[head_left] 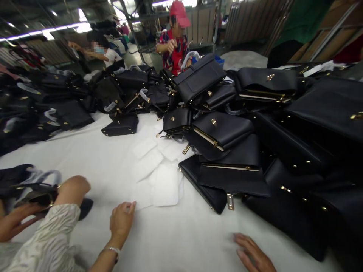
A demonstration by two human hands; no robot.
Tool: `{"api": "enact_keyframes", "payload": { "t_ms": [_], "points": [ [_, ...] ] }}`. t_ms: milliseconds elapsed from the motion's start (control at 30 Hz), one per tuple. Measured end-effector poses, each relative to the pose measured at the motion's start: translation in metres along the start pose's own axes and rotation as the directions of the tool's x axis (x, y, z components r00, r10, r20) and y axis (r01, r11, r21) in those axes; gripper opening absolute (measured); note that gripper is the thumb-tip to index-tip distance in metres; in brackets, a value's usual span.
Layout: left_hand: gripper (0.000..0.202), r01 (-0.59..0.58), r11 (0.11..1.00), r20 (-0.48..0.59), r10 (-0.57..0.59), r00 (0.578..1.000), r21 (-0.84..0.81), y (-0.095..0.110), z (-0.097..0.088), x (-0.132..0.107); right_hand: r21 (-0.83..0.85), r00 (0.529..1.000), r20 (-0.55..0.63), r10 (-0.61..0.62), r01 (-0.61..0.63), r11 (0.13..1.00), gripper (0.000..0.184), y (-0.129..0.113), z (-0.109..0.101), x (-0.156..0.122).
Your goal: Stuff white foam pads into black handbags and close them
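My left hand [121, 223], a bracelet on its wrist, rests low over the white table with its fingers curled. Its thumb lies at the corner of loose white sheets [166, 185]; whatever the fingers hold, if anything, is hidden. At the lower right my right hand [252, 253], slightly blurred, has its fingers apart and holds nothing. Above it lies a black handbag [235, 185] with its flap hanging down and a gold clasp plate [230, 202] at the flap's end. Another black handbag [224, 128] rests on top of it, its pale lining showing.
More black handbags [309, 151] heap up on the right and along the back [68, 113]. A small black bag [120, 124] stands alone. At left, a co-worker's patterned sleeve [53, 230] and hands [19, 219] work on a dark bag. A person in a red cap [178, 15] stands opposite.
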State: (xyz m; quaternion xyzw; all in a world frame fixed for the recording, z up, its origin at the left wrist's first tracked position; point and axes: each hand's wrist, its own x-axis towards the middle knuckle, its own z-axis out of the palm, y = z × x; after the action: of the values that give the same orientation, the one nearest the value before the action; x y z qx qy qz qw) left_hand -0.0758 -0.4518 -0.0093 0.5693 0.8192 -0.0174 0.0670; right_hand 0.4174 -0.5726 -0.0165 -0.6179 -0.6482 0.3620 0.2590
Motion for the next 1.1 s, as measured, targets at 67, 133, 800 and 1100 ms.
{"api": "enact_keyframes", "payload": {
  "t_ms": [67, 133, 800, 1100],
  "points": [
    [0.041, -0.035, 0.998, -0.048, 0.033, 0.998, -0.050, 0.009, 0.003, -0.006, 0.283, 0.914, -0.137, 0.382, -0.334, 0.899, 0.054, -0.010, -0.001, 0.023],
    [0.038, -0.094, 0.978, -0.091, 0.078, 0.993, -0.188, 0.024, 0.005, -0.018, 0.585, 0.778, -0.126, 0.615, -0.443, 0.680, 0.069, -0.022, -0.002, 0.050],
    [0.055, 0.700, -0.042, 0.673, 0.240, 0.700, -0.713, 0.268, -0.034, -0.042, 0.795, 0.780, 0.155, 0.606, -0.463, 0.393, 0.043, -0.088, -0.002, 0.137],
    [0.059, 0.668, -0.031, 0.660, 0.128, 0.740, -0.743, 0.226, -0.051, -0.059, 0.900, 0.872, 0.242, 0.426, -0.366, 0.238, 0.049, -0.068, 0.000, 0.123]
  ]
}}
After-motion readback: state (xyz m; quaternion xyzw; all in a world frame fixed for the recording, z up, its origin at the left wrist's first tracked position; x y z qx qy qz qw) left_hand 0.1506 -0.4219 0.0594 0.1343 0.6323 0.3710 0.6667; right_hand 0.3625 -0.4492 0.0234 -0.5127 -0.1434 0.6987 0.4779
